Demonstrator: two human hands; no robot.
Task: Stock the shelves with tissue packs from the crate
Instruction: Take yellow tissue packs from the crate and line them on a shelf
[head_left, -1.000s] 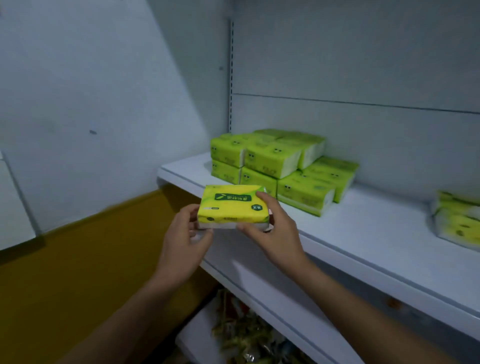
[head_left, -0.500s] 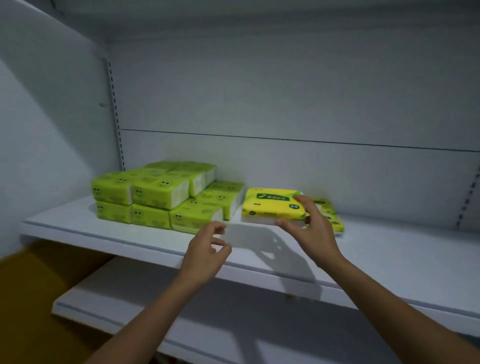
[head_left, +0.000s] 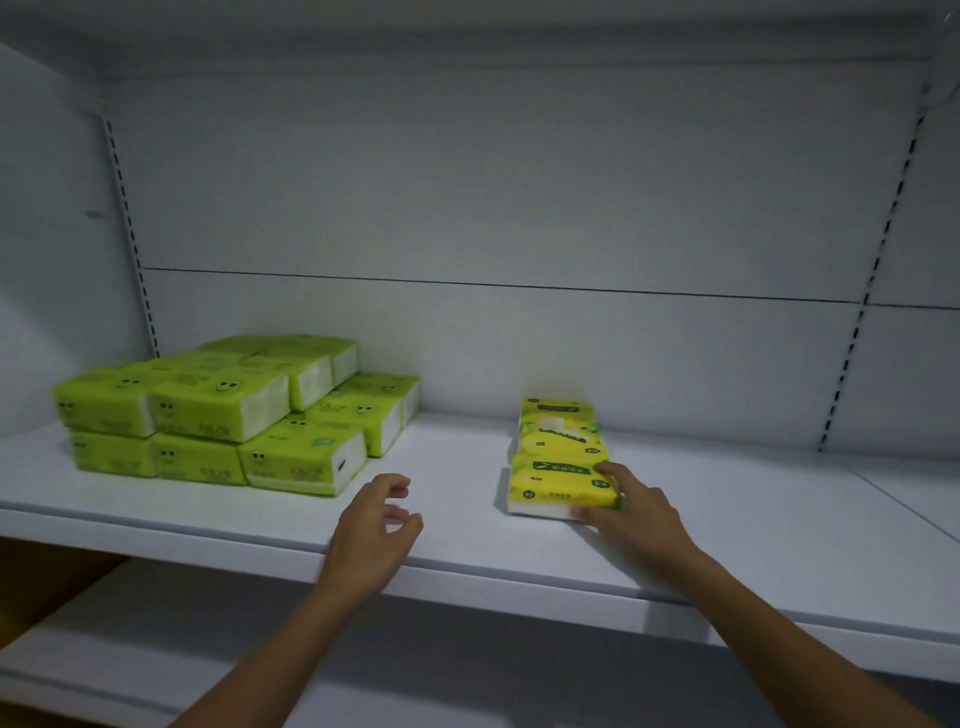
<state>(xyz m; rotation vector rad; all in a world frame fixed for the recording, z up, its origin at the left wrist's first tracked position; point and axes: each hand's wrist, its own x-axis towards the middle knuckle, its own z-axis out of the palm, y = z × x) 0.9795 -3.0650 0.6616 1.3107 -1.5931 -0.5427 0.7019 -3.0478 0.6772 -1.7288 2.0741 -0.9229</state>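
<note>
Pinches yellow tissue pack (head_left: 556, 486) on shelf (head_left: 753, 519) with right grip (head_left: 639, 519). Holds left grip (head_left: 371, 530) loosely curled to its left, green packs (head_left: 218, 410) stacked beyond.

The white shelf board (head_left: 753, 525) and the white back panel (head_left: 519, 197) behind it look like smooth painted sheet metal, matt, with only a dull sheen. The lime-green tissue packs (head_left: 218, 410) are wrapped in thin plastic film, smooth and faintly glossy, with white paper tissue showing through the clear ends. The yellow tissue pack (head_left: 558, 483) wears the same slick printed film, with white paper visible along its lower edge.
</note>
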